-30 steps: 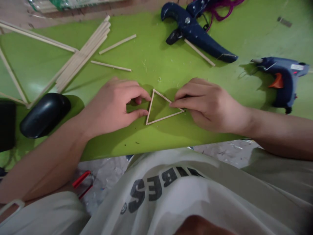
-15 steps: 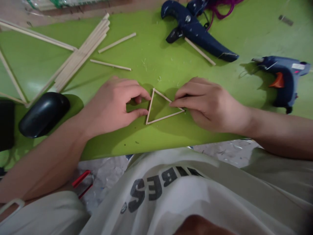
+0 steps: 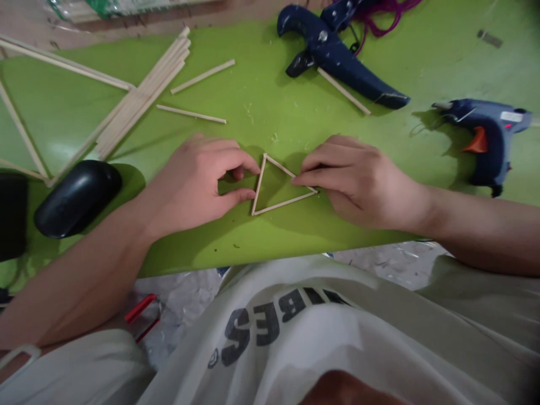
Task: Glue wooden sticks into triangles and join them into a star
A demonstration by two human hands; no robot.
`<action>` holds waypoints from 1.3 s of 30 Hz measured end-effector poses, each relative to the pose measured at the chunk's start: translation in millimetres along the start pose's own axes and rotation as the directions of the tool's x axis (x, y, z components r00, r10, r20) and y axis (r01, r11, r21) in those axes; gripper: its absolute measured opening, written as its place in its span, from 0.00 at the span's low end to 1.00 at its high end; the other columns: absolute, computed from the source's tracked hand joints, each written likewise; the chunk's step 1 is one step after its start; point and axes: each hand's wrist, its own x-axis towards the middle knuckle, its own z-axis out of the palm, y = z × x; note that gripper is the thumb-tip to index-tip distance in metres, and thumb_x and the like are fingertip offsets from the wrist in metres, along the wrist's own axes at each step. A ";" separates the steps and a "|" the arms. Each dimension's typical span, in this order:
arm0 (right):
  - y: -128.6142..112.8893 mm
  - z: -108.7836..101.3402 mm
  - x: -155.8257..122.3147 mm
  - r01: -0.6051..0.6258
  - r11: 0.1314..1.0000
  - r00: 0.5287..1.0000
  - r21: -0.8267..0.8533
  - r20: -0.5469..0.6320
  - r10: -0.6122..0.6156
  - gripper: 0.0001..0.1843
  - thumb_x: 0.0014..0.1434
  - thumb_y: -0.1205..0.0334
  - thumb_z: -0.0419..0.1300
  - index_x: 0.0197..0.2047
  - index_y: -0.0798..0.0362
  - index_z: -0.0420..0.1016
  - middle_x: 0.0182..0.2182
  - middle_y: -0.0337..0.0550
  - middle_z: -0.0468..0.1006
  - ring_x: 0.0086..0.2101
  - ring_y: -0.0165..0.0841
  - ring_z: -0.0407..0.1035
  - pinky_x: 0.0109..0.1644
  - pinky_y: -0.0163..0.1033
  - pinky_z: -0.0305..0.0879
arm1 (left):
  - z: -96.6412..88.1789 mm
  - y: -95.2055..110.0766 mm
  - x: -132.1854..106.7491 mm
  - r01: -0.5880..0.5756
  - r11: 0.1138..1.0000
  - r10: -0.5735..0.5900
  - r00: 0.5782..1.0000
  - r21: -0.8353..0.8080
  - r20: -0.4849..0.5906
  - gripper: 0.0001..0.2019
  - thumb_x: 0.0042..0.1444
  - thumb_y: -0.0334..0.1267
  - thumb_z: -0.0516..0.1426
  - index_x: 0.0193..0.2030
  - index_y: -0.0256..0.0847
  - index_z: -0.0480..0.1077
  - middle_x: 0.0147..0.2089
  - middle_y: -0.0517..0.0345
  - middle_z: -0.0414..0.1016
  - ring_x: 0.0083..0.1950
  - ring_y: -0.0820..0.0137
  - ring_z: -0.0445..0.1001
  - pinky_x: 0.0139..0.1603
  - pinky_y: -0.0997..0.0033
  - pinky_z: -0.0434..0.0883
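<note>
A small triangle of thin wooden sticks (image 3: 285,203) lies flat on the green table, its three corners joined. My left hand (image 3: 206,177) is on its left side; thumb and index finger are spread apart, their tips against the left stick. From the right, my right hand (image 3: 354,177) pinches the triangle's upper right stick close to the right corner, thumb and fingers pressed together. Part of that stick is hidden by the fingers.
Loose sticks (image 3: 202,76) and a stick bundle (image 3: 143,95) lie beyond my left hand, with a larger stick frame (image 3: 23,129) and a black computer mouse (image 3: 78,198) at left. A dark blue cutter (image 3: 346,62) and a blue glue gun (image 3: 485,135) lie at right.
Both hands and the triangle hold the same places. Only the camera view has shifted very slightly.
</note>
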 end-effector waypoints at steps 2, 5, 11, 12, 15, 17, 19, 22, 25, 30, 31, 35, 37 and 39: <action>0.6 0.1 0.1 0.000 1.000 1.000 -0.007 0.002 0.000 0.23 0.75 0.75 0.52 0.59 0.49 0.85 0.52 0.47 0.86 0.50 0.40 0.80 0.56 0.51 0.80 | 0.2 -0.3 -0.2 0.006 1.000 -0.006 1.000 0.003 0.005 0.11 0.69 0.41 0.73 0.54 0.43 0.84 0.44 0.57 0.83 0.43 0.64 0.78 0.50 0.62 0.73; 1.3 1.1 -0.7 -0.002 1.000 1.000 -0.009 0.002 0.002 0.23 0.73 0.76 0.52 0.59 0.50 0.85 0.51 0.49 0.86 0.50 0.42 0.80 0.55 0.51 0.80 | 1.6 -2.7 -1.0 0.032 0.999 -0.032 0.999 -0.001 0.020 0.11 0.68 0.43 0.72 0.54 0.45 0.84 0.45 0.56 0.84 0.44 0.62 0.80 0.48 0.61 0.74; 0.0 5.5 -3.2 -0.095 0.991 0.991 0.092 -0.089 0.103 0.25 0.70 0.77 0.53 0.60 0.52 0.84 0.52 0.54 0.85 0.51 0.42 0.82 0.53 0.48 0.80 | 4.9 -10.8 -1.2 0.044 0.999 -0.043 0.998 -0.025 0.051 0.11 0.69 0.43 0.71 0.55 0.46 0.83 0.46 0.55 0.84 0.46 0.62 0.80 0.48 0.62 0.72; 0.4 6.6 -3.0 -0.111 0.987 0.987 0.117 -0.105 0.124 0.24 0.69 0.77 0.54 0.59 0.53 0.84 0.51 0.54 0.85 0.50 0.41 0.82 0.52 0.46 0.80 | 5.5 -11.8 -0.9 0.038 0.999 -0.037 0.998 -0.023 0.048 0.11 0.69 0.43 0.71 0.54 0.45 0.83 0.46 0.55 0.83 0.46 0.62 0.80 0.48 0.62 0.72; 2.4 9.7 -1.1 -0.144 0.975 0.973 0.167 -0.155 0.170 0.20 0.70 0.76 0.55 0.55 0.54 0.85 0.48 0.53 0.85 0.45 0.38 0.82 0.48 0.43 0.79 | 6.9 -13.7 -0.2 0.029 0.999 -0.028 0.999 -0.026 0.036 0.12 0.69 0.44 0.72 0.55 0.45 0.84 0.46 0.55 0.83 0.45 0.62 0.79 0.48 0.62 0.71; 2.2 10.5 0.5 -0.148 0.973 0.964 0.176 -0.195 0.182 0.16 0.71 0.74 0.57 0.52 0.54 0.85 0.45 0.51 0.86 0.43 0.36 0.82 0.46 0.41 0.77 | 7.7 -13.8 -0.3 0.034 0.999 -0.034 0.999 -0.028 0.030 0.12 0.68 0.43 0.72 0.54 0.45 0.84 0.46 0.55 0.84 0.45 0.62 0.79 0.48 0.62 0.71; -1.3 9.5 1.3 -0.162 0.970 0.959 0.180 -0.205 0.198 0.11 0.72 0.68 0.61 0.51 0.54 0.84 0.44 0.49 0.86 0.40 0.36 0.81 0.45 0.41 0.77 | 8.0 -12.6 -0.6 0.038 0.999 -0.037 0.999 -0.028 0.032 0.10 0.69 0.42 0.71 0.54 0.45 0.84 0.47 0.54 0.84 0.45 0.62 0.79 0.48 0.61 0.71; -11.8 5.6 0.8 -0.210 0.966 0.962 0.152 -0.146 0.232 0.19 0.70 0.53 0.69 0.59 0.53 0.82 0.47 0.51 0.87 0.42 0.40 0.80 0.46 0.47 0.78 | 7.2 -9.2 -1.1 0.030 0.999 -0.028 0.998 -0.026 0.050 0.07 0.73 0.39 0.67 0.53 0.44 0.84 0.47 0.53 0.85 0.45 0.61 0.80 0.49 0.60 0.71; -21.2 2.3 -0.1 -0.206 0.978 0.977 0.029 -0.052 0.207 0.36 0.62 0.46 0.74 0.68 0.53 0.78 0.56 0.57 0.86 0.50 0.51 0.81 0.53 0.57 0.78 | 5.6 -6.3 -2.0 0.011 1.000 -0.010 0.999 -0.012 0.044 0.05 0.74 0.39 0.65 0.50 0.43 0.83 0.46 0.52 0.86 0.44 0.60 0.80 0.49 0.58 0.70; -21.7 5.0 -1.9 -0.174 0.981 0.982 -0.091 0.060 0.180 0.38 0.61 0.44 0.74 0.69 0.52 0.78 0.60 0.61 0.84 0.51 0.53 0.79 0.53 0.59 0.75 | 5.0 -9.4 -4.6 0.009 0.999 -0.008 0.999 -0.031 0.049 0.06 0.77 0.40 0.63 0.50 0.43 0.81 0.48 0.52 0.87 0.46 0.59 0.80 0.50 0.56 0.68; -20.6 6.0 -2.2 -0.165 0.981 0.982 -0.105 0.073 0.173 0.37 0.62 0.44 0.74 0.69 0.52 0.77 0.60 0.60 0.84 0.50 0.53 0.79 0.52 0.59 0.74 | 5.0 -11.0 -5.1 -0.004 0.999 0.007 0.998 -0.037 0.069 0.06 0.78 0.41 0.63 0.51 0.43 0.81 0.48 0.52 0.87 0.47 0.59 0.80 0.50 0.55 0.68; -18.6 7.4 -0.9 -0.118 0.982 0.989 -0.147 0.074 0.130 0.34 0.65 0.45 0.72 0.68 0.54 0.77 0.58 0.61 0.85 0.48 0.52 0.79 0.50 0.58 0.73 | 3.9 -16.3 -5.4 -0.056 0.996 0.060 0.997 -0.073 0.049 0.08 0.80 0.41 0.61 0.52 0.43 0.81 0.46 0.54 0.86 0.47 0.59 0.81 0.51 0.56 0.68; -19.2 6.4 0.7 -0.105 0.980 0.990 -0.166 0.072 0.119 0.33 0.66 0.45 0.71 0.67 0.54 0.77 0.58 0.61 0.85 0.47 0.51 0.79 0.50 0.57 0.73 | 2.9 -17.5 -4.6 -0.063 0.993 0.066 0.998 -0.098 0.024 0.07 0.79 0.40 0.60 0.52 0.42 0.81 0.45 0.54 0.85 0.47 0.60 0.81 0.50 0.57 0.69; -19.8 5.0 2.4 -0.106 0.977 0.989 -0.186 0.084 0.124 0.33 0.67 0.44 0.71 0.68 0.54 0.77 0.58 0.61 0.85 0.48 0.51 0.78 0.51 0.57 0.73 | 2.3 -18.2 -3.2 -0.062 0.992 0.064 0.998 -0.106 0.018 0.07 0.79 0.40 0.61 0.52 0.42 0.81 0.45 0.54 0.86 0.47 0.60 0.82 0.50 0.57 0.69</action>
